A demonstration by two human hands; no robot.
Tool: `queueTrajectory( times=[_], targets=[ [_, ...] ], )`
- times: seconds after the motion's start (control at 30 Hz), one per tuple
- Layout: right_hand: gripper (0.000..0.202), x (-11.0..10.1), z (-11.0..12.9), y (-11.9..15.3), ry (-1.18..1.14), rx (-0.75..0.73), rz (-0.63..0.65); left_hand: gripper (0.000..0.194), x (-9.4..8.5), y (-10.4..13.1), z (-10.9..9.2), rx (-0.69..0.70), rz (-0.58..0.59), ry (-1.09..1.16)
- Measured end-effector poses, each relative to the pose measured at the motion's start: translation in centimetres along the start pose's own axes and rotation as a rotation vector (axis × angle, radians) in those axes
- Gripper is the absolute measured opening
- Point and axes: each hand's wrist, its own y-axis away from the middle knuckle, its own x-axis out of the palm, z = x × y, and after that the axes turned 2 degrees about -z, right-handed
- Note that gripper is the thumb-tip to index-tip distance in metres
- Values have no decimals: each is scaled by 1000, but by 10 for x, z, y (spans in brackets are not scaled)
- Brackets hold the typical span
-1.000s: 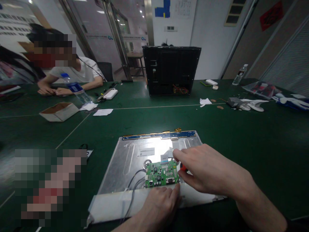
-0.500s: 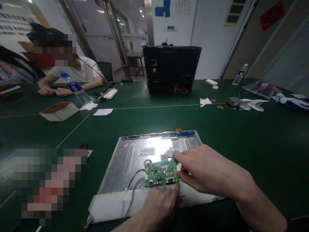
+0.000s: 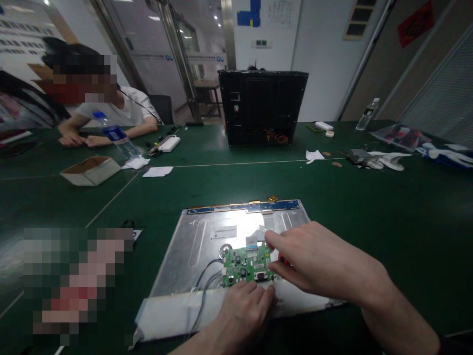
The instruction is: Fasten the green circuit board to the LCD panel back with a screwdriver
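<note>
A green circuit board (image 3: pixel 246 264) lies on the metal back of a display panel (image 3: pixel 185 256), flat on the table before me. My left hand (image 3: pixel 247 303) is curled at the board's near edge, fingers pressed against it. Over the board's right side is my right hand (image 3: pixel 306 251). Its index fingertip and thumb are bent toward the board's right edge, and a red and black object (image 3: pixel 284 259) shows in its grip, mostly hidden by the fingers. A ribbon cable (image 3: pixel 252 242) enters the board's far edge, while grey cables (image 3: pixel 204 298) run from its left side.
A black monitor housing (image 3: pixel 264 108) stands upright across the table. To the left are an open box (image 3: pixel 90 171), a water bottle (image 3: pixel 118 138) and a seated person (image 3: pixel 121 111). White gloves (image 3: pixel 388 160) and another bottle (image 3: pixel 367 114) lie or stand at the right.
My left fingers have shifted slightly up and left over the board's near edge. The right thumb has moved a little left, showing more of the red and black object. The board stays put.
</note>
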Motion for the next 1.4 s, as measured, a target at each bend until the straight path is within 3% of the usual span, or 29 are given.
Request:
queueTrajectory(
  times=[0.47, 0.97, 1.4],
  targets=[
    [15, 0, -3, 5, -18, -116, 7, 14, 2, -9, 4, -185, -99, -54],
    [10, 4, 4, -2, 35, -41, -20, 11, 8, -13, 15, -128, -37, -98],
    [15, 2, 0, 2, -54, -103, -18, 12, 5, -20, 13, -132, -58, -82]
  ],
)
